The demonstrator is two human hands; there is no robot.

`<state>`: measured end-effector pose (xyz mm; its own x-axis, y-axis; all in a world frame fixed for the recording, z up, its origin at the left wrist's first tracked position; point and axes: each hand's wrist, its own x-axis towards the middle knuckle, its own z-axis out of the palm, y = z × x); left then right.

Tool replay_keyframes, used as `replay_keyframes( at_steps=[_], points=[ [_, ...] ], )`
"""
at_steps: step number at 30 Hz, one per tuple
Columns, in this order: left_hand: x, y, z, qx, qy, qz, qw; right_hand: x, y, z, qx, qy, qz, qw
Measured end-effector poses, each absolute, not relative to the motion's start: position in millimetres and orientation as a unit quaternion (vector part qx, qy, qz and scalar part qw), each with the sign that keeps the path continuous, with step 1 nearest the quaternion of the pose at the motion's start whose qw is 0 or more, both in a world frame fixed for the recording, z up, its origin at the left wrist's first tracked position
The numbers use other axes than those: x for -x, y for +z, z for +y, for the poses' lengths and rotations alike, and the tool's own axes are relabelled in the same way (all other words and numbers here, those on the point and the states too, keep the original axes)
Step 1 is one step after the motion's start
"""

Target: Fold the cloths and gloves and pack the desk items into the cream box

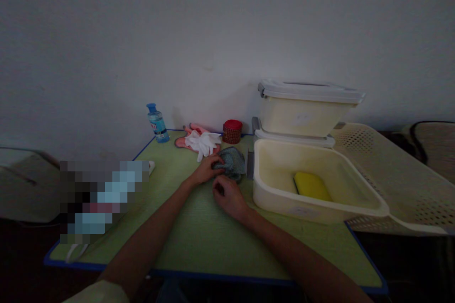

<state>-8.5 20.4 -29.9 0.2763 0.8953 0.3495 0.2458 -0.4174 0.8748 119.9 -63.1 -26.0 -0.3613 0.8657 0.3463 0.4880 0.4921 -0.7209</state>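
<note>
A crumpled grey-blue cloth [232, 162] lies on the green tabletop [199, 241], just left of an open cream plastic box. My left hand [206, 170] has its fingers bent over the cloth's left side and grips it. My right hand [229, 196] is directly in front of the cloth, close to my left fingertips. Its fingers are curled in, and whatever they may hold is hidden. Inside the cream box [277, 200] rests a yellow sponge [312, 186] with a dark underside.
Behind the cloth are white gloves [202, 143] on a pink item [180, 142], a red-lidded woven container [232, 132] and a blue bottle [158, 124]. A lidded box [298, 114] stands behind the open one. A perforated basket [398, 175] is at right; a blurred-out object [106, 199] lies left.
</note>
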Motion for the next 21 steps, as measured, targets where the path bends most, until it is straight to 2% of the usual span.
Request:
replay_keyframes(
  at_steps=[9, 21],
  points=[
    [21.3, -39.8, 28.5, -0.600, 0.533, 0.440, 0.402, -122.6, -29.2, -63.2, 0.431, 0.251, -0.763, 0.411],
    [27.6, -33.2, -18.8, -0.600, 0.528, 0.364, 0.478, -123.9, -23.6, -61.4, 0.435, 0.265, -0.729, 0.458]
  ],
)
